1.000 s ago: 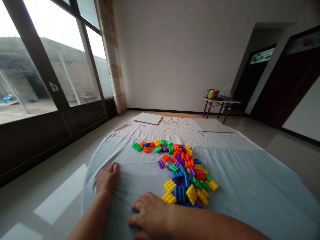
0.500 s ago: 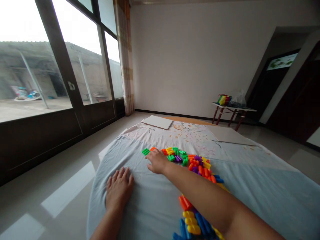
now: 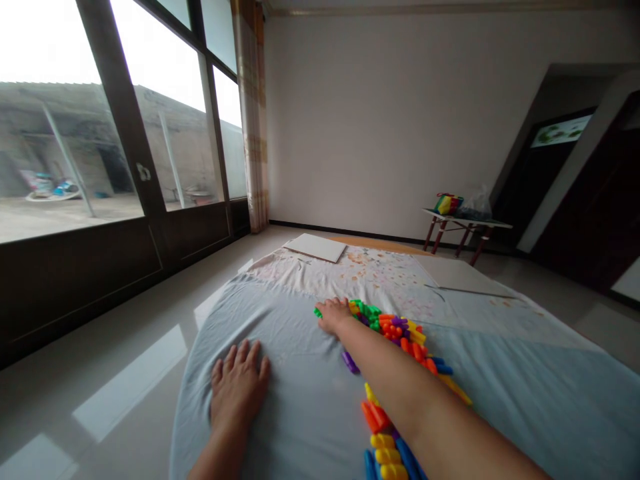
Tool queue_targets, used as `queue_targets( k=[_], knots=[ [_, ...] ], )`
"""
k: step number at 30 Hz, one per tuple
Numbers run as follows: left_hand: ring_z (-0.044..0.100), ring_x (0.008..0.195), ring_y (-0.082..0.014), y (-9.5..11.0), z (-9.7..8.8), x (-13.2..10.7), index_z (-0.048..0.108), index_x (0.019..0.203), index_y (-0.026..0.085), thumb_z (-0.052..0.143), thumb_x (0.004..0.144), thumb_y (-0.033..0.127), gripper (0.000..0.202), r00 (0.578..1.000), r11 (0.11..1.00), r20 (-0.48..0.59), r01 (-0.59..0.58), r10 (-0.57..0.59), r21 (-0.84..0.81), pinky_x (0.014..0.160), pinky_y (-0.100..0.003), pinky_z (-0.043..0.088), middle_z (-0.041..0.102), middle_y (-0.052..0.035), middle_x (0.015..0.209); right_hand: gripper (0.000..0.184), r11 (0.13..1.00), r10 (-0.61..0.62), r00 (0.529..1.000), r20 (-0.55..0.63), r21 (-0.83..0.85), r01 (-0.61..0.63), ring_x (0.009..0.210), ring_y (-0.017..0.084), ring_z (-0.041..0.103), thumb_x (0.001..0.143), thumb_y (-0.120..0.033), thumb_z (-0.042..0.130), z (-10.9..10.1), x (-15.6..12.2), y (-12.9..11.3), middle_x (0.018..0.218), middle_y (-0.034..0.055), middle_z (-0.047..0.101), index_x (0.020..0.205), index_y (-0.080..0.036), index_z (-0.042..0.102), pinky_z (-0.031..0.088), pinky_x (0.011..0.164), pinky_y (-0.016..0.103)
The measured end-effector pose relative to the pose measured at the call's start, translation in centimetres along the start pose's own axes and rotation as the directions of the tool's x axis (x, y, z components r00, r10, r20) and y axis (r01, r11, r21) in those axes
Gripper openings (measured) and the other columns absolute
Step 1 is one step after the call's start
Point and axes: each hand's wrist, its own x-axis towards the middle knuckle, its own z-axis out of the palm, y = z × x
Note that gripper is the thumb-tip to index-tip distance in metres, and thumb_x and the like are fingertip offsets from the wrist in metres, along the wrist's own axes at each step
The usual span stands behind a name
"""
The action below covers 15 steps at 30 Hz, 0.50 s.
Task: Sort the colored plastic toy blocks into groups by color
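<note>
My left hand [image 3: 240,381] lies flat on the light blue cloth with its fingers spread, holding nothing. Out in front, my right hand [image 3: 334,316] curls its fingers over the left end of a curved row of plastic building blocks [image 3: 370,313]. A green block [image 3: 317,311] peeks out beyond these fingers, and the pieces under the palm are hidden. Orange blocks [image 3: 413,349] continue the row along my right forearm. One purple block [image 3: 350,362] lies apart, just below the right wrist. Nearer to me are yellow blocks [image 3: 388,456], and the forearm covers part of the pile.
The cloth-covered table [image 3: 300,407] carries a white board [image 3: 316,247] at its far left and another pale board [image 3: 463,275] at its far right. A small table [image 3: 470,218] with bags stands by the wall. Glass doors [image 3: 165,133] are on the left.
My right hand has slid to the right, and the green end of the row has moved along with it, bunching up. A loose purple block now shows below the wrist. My left hand stays put.
</note>
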Motion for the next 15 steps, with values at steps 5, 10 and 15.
queue_targets(
  k=[5, 10, 15],
  knots=[
    [0.024, 0.135, -0.0236, 0.0, 0.1, 0.4, 0.042, 0.136, 0.026, 0.026, 0.086, 0.048, 0.057, 1.0, 0.999, 0.015, 0.003, -0.004, 0.034, 0.11, -0.044, 0.013, 0.035, -0.0018, 0.145, 0.039, 0.997, 0.062, 0.998, 0.023, -0.045, -0.061, 0.107, 0.031, 0.053, 0.076, -0.028, 0.052, -0.5, -4.0, 3.8, 0.111, 0.0119, 0.062, 0.115, -0.025, 0.057, 0.034, 0.089, 0.05],
    [0.023, 0.135, -0.0236, 0.1, 0.0, 0.6, 0.04, 0.137, 0.025, 0.023, 0.087, 0.049, 0.058, 1.0, 0.999, 0.009, 0.001, -0.001, 0.05, 0.11, -0.044, 0.013, 0.035, -0.0015, 0.146, 0.03, 0.996, 0.035, 0.998, 0.046, -0.081, -0.032, 0.11, 0.03, 0.051, 0.076, -0.027, 0.053, -1.8, -7.3, 6.5, 0.117, 0.011, 0.059, 0.103, -0.024, 0.066, 0.032, 0.093, 0.047],
    [0.022, 0.136, -0.0235, 0.0, 0.1, 0.7, 0.038, 0.138, 0.025, 0.021, 0.087, 0.05, 0.059, 1.0, 0.997, 0.017, 0.005, -0.006, 0.073, 0.11, -0.043, 0.013, 0.033, -0.001, 0.147, 0.027, 0.995, 0.02, 0.999, 0.03, -0.094, -0.017, 0.109, 0.035, 0.051, 0.078, -0.027, 0.052, -3.7, -8.7, 5.6, 0.105, 0.0185, 0.064, 0.095, -0.015, 0.069, 0.026, 0.095, 0.053]
  ],
)
